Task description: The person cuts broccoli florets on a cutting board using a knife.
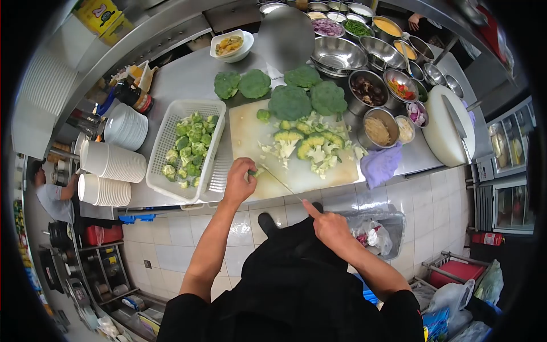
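Note:
My right hand grips a knife whose thin blade points up and left over the near edge of the cutting board. Close to the blade's tip, the fingers of my left hand are closed on a small green broccoli floret, mostly hidden by them. Cut broccoli stems and florets lie across the board, and small trimmings are scattered around them. Large whole broccoli heads sit along the board's far edge. Left of the board, a white plastic basket holds many cut florets.
Metal bowls with chopped ingredients crowd the back right. A purple cloth hangs at the front edge beside a round white board with a cleaver on it. Stacked bowls stand at left. A bin is below; another person stands far left.

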